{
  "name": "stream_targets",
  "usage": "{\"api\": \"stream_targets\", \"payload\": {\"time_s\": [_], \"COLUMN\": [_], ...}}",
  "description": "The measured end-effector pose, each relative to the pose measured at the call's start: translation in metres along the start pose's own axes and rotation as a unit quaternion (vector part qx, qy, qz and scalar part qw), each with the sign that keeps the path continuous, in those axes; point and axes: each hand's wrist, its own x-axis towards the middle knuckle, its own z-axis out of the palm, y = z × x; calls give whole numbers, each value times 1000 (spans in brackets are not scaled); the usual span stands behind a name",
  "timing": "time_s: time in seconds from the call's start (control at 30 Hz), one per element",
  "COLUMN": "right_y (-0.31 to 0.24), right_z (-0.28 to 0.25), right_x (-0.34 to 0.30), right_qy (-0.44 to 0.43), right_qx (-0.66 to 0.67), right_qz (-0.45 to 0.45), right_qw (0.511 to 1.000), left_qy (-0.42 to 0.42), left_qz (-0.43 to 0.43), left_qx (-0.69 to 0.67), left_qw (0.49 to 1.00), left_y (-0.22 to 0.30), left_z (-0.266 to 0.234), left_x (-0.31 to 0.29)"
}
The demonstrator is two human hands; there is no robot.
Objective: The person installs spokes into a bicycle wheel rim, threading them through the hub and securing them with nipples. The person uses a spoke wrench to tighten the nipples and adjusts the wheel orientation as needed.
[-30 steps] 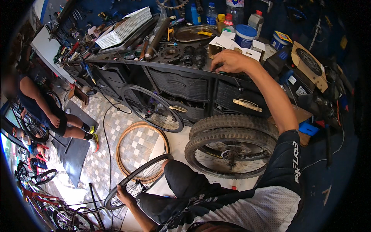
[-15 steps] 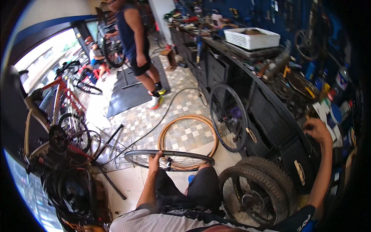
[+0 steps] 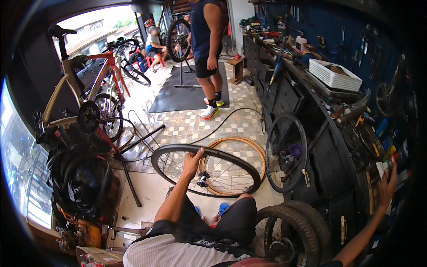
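Note:
My left hand [image 3: 192,163] is closed on the upper rim of a bicycle wheel [image 3: 247,166], thumb on top. The wheel has a black rim, thin spokes and a black hub [image 3: 203,179], and is tilted above the floor in front of my knees. My right hand [image 3: 388,181] is stretched out to the far right, among small things at the workbench. Its fingers are close to a small red and green item [image 3: 393,159]; blur hides whether they grip it. Behind the wheel, tan tyres [image 3: 262,155] lie on the floor.
A wheel [image 3: 306,151] leans against the black drawers [image 3: 320,167]; knobby-tyred wheels [image 3: 311,222] stand by my right leg. A white basket [image 3: 336,75] sits on the bench. Bicycles [image 3: 104,73] and black coiled tubes [image 3: 80,178] are at left. A person [image 3: 207,40] stands ahead.
The wheel in my left hand has tipped so more of its face shows. My right hand has moved lower and farther right. The view has turned, shifting the room across it.

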Motion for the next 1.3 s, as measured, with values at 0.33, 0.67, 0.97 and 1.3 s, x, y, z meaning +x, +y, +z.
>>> {"api": "stream_targets", "payload": {"time_s": [0.33, 0.67, 0.97, 1.3], "right_y": [-250, -401, -394, -405], "right_z": [-33, -24, 29, 93], "right_x": [-44, -59, -72, -71], "right_qy": [17, -120, -244, -112], "right_qx": [110, 333, 499, 577], "right_qz": [-51, -173, -29, 37], "right_qw": [993, 919, 831, 808], "left_qy": [-23, 21, -107, -219], "left_qz": [144, 192, 158, 101], "left_qx": [-135, -255, -250, -225], "left_qw": [980, 947, 949, 944], "left_y": [110, 272, 355, 348], "left_z": [-44, -106, -116, -99], "left_x": [31, 3, -12, 14]}}
